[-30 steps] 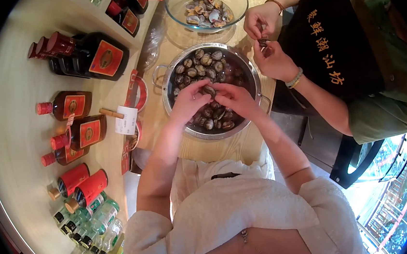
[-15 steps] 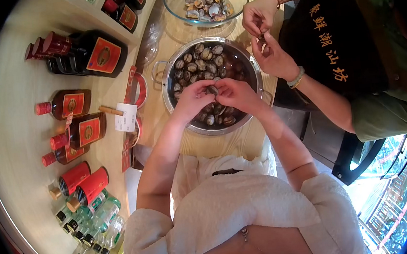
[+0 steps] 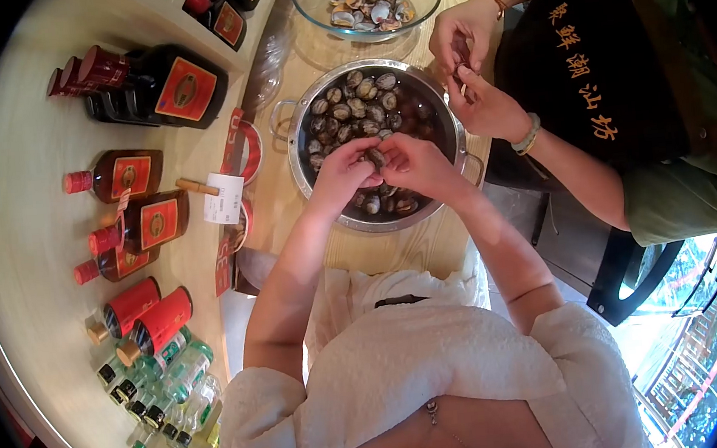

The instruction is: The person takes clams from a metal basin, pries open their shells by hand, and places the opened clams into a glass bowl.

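Both my hands meet over a round metal basin (image 3: 304,177) filled with dark ribbed clams (image 3: 355,109) in liquid. My left hand (image 3: 344,172) pinches one side of a clam (image 3: 376,158), and my right hand (image 3: 415,164) grips its other side, fingertips nearly touching. Most of that clam is hidden by my fingers, so I cannot tell whether its shell is parted. Behind the basin, a clear glass bowl (image 3: 299,11) contains shells showing pale insides and orange flesh (image 3: 369,8).
A co-worker in a dark apron (image 3: 567,78) stands at the right, their hands (image 3: 483,85) holding a small item beside the basin. Bottles with red labels (image 3: 154,225) line the shelf at left, above green-tinted bottles (image 3: 176,385). A white tag (image 3: 224,199) sticks out near the basin.
My hands stay together on the clam, with only slight finger movement. The co-worker's hands have shifted a little around their small item. The whole view has moved slightly.
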Tool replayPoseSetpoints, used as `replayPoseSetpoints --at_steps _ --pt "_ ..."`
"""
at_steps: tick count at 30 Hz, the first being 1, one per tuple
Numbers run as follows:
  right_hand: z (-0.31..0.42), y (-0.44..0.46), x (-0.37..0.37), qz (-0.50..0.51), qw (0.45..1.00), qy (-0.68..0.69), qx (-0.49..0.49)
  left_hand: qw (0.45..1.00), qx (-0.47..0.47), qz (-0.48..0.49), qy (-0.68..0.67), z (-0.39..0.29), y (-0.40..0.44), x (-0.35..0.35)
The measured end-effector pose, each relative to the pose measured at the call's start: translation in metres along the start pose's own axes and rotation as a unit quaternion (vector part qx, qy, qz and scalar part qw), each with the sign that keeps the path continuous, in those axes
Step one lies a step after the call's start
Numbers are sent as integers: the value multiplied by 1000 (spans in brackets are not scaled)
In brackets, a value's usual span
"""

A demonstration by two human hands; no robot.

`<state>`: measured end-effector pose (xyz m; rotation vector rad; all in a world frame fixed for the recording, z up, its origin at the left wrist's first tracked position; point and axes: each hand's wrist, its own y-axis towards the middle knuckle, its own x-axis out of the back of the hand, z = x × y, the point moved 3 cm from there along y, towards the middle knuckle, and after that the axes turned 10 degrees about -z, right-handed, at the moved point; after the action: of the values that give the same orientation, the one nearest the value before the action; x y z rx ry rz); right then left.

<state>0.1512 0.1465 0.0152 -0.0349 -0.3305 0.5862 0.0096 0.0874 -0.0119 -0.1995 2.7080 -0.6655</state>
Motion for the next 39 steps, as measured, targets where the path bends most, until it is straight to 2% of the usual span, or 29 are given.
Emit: replayPoseSetpoints --at_steps 7,22,33,37,39 --pt "-2 -3 -2 22 999 37 -3 1000 12 2 -14 5 -3 3" --pt "-5 -7 -3 33 999 22 26 998 53 23 -35 9 -10 5" --pt "-4 -8 -7 33 998 -8 52 998 46 13 -30 18 -8 8" --pt "-8 -6 -8 39 998 -13 49 997 67 -14 -32 12 -13 4" --pt "-13 -6 -8 61 998 22 6 997 68 -3 -29 12 -12 6"
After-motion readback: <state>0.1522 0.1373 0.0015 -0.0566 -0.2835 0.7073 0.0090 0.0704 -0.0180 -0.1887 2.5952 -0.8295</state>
